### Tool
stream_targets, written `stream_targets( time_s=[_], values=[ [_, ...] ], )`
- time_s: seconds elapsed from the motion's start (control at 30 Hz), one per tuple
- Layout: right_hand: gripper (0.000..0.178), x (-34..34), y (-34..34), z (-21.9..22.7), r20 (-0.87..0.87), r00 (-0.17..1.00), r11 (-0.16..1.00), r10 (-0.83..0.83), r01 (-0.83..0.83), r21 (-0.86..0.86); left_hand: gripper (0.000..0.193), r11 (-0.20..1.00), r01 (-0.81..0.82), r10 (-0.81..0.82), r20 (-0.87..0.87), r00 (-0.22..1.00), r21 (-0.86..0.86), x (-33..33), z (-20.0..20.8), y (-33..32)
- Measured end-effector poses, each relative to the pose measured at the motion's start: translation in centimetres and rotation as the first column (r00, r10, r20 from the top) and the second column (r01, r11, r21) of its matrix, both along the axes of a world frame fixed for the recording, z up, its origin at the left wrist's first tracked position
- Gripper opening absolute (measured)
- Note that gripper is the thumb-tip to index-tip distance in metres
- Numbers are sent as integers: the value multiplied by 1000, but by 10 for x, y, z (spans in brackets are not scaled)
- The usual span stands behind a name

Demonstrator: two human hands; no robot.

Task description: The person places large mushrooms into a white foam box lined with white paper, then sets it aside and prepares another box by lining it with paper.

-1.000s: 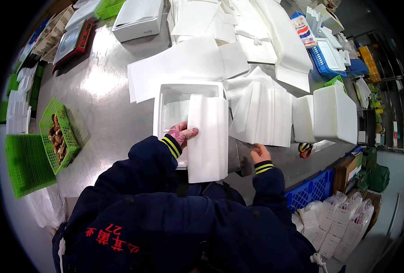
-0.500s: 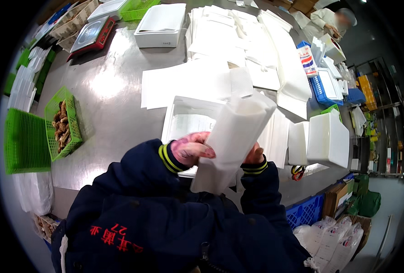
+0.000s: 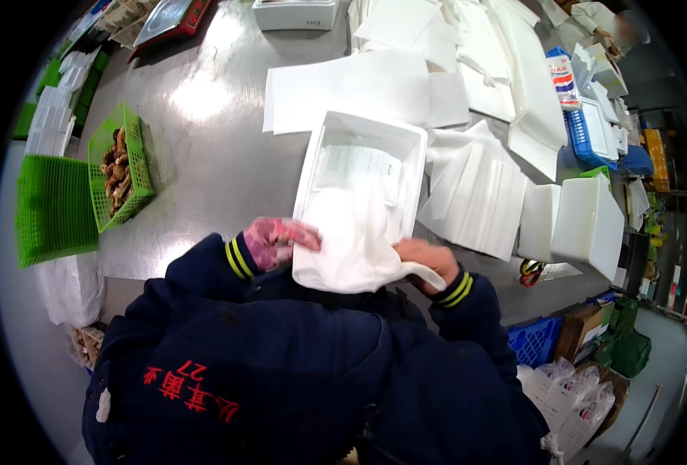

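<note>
A white foam box [image 3: 324, 146] stands open on the steel table [image 3: 204, 155] right in front of me. A soft white sheet [image 3: 355, 232] drapes over its near rim and into it. My left hand [image 3: 275, 240] grips the sheet's left edge at the box's near left corner. My right hand [image 3: 430, 263] holds the sheet's lower right corner just in front of the box. A paper slip lies in the box's far half.
A stack of white sheets [image 3: 475, 194] fans out right of the box, with white foam boxes [image 3: 587, 225] beyond. Green baskets [image 3: 119, 167] stand at the left, one holding brown pieces. More foam lids and a blue crate [image 3: 591, 132] lie at the back right.
The sheet was held up stiff and tall over the box; now it has come down and lies draped into the box, both hands lower at the near rim.
</note>
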State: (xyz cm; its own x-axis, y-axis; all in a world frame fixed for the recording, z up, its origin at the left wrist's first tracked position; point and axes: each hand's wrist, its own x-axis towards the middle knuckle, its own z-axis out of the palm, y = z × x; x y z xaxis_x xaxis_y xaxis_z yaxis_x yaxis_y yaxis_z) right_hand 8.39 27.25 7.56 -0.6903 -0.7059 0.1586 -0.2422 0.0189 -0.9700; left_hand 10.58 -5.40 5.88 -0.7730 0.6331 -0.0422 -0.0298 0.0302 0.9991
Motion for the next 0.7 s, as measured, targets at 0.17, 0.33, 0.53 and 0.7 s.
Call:
stream_targets(
  time_s=[0.17,0.33,0.53,0.7],
  values=[
    [22,40,-11,-54,618,717,940,-324,167,298,39,962,-180,261,503,824,-205,46,-21,-2],
    [31,21,-19,-72,717,587,926,-378,253,280,52,786,-441,-171,-838,518,-433,29,19,31],
    [45,12,-19,-80,577,684,880,-447,220,421,36,601,-338,-490,-668,560,-724,20,-17,48],
    [77,20,-33,-13,-584,802,730,-125,473,493,26,582,-232,-502,-569,651,-779,22,-13,46]
  ],
)
